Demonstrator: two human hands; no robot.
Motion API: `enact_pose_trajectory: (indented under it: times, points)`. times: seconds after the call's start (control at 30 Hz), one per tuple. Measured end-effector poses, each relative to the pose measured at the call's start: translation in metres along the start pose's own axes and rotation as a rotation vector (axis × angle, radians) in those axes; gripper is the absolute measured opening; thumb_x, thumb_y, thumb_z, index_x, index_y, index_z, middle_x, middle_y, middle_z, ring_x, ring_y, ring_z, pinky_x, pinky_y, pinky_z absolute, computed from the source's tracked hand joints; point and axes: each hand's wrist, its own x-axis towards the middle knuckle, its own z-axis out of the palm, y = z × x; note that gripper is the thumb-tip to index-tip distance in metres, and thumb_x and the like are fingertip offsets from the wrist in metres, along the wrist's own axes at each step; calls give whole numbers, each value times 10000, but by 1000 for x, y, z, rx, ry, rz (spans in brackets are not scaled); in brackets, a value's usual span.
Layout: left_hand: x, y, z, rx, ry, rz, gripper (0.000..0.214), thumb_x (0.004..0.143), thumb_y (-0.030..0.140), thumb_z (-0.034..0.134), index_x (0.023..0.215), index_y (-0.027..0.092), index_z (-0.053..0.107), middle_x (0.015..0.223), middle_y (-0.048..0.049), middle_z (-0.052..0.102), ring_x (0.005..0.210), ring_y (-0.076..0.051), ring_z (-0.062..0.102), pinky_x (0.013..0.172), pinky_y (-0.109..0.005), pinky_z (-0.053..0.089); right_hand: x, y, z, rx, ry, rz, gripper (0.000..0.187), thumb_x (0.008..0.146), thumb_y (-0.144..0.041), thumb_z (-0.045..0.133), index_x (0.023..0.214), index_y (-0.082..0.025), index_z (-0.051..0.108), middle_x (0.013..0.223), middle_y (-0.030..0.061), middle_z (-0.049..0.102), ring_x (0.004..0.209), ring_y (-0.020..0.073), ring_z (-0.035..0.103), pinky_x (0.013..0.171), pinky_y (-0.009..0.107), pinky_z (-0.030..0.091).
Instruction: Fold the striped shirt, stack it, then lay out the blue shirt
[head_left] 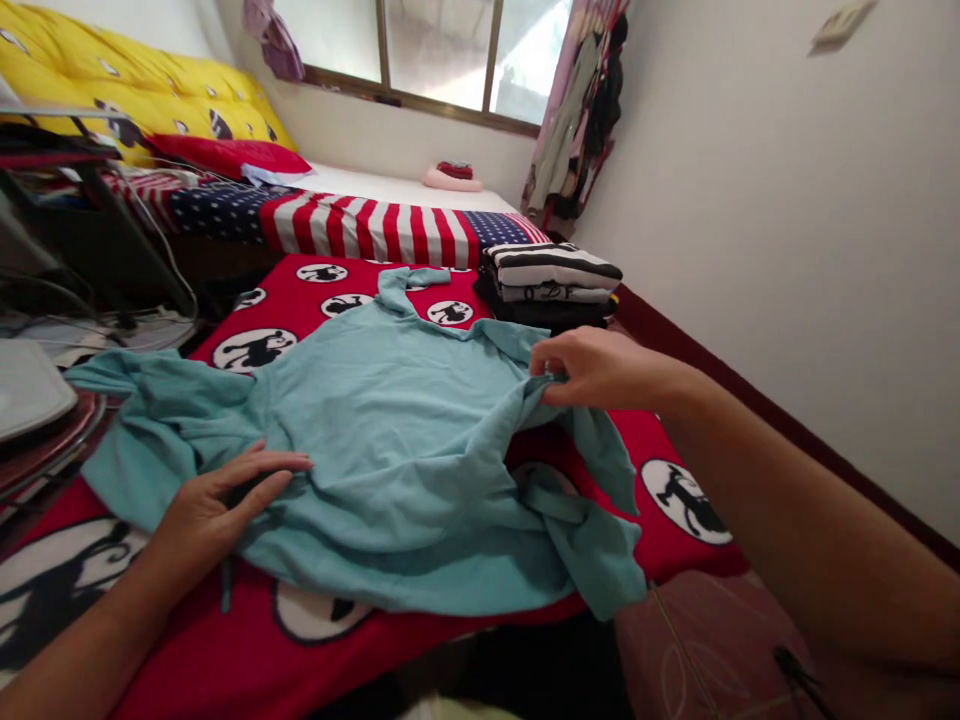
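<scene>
A light teal long-sleeved garment [382, 390] lies spread over the red blanket, its sleeves reaching out to the left, the back and the right. My left hand [225, 495] rests on its left part with the fingers stretched out over the cloth. On the right side, my right hand [585, 365] pinches the garment's edge between thumb and fingers and lifts it a little off the blanket. Beneath that raised edge some red blanket shows. A loose sleeve end [607, 560] lies bent near the front right.
The red blanket [255, 640] bears black-and-white figure prints. Behind the garment stands a stack of folded clothes [551, 280]. A bed with a striped cover [367, 225] is farther back. At the left are a grey chair or stand [30, 385] and cables; a wall [810, 250] borders the right.
</scene>
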Motion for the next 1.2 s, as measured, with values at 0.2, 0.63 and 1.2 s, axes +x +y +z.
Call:
enact_pose_trajectory:
  times: [0.2, 0.63, 1.2]
  points:
    - [-34, 14, 2, 122, -71, 426, 479, 785, 444, 572, 1223, 630, 518, 1139, 131, 696, 1067, -243, 657, 909, -389, 560, 27, 7, 44, 30, 60, 51, 324, 707, -208, 643, 1024, -248, 698, 944, 15, 703, 856, 193, 634, 661, 240, 408]
    - [-48, 103, 81, 383, -316, 668, 434, 784, 198, 580, 1213, 247, 624, 1098, -113, 678, 967, -278, 635, 815, -426, 548, -103, -8, 100, 174, -163, 126, 276, 734, -442, 714, 932, -262, 646, 820, 14, 678, 688, 206, 629, 562, 270, 340]
    - [75, 31, 1, -210, 188, -223, 692, 720, 488, 607, 1364, 267, 482, 1302, -91, 606, 1220, -374, 535, 986, -569, 460, -62, -15, 135, 517, 276, 245, 373, 770, -301, 673, 1124, -244, 570, 1153, 70, 581, 910, 206, 641, 760, 338, 508]
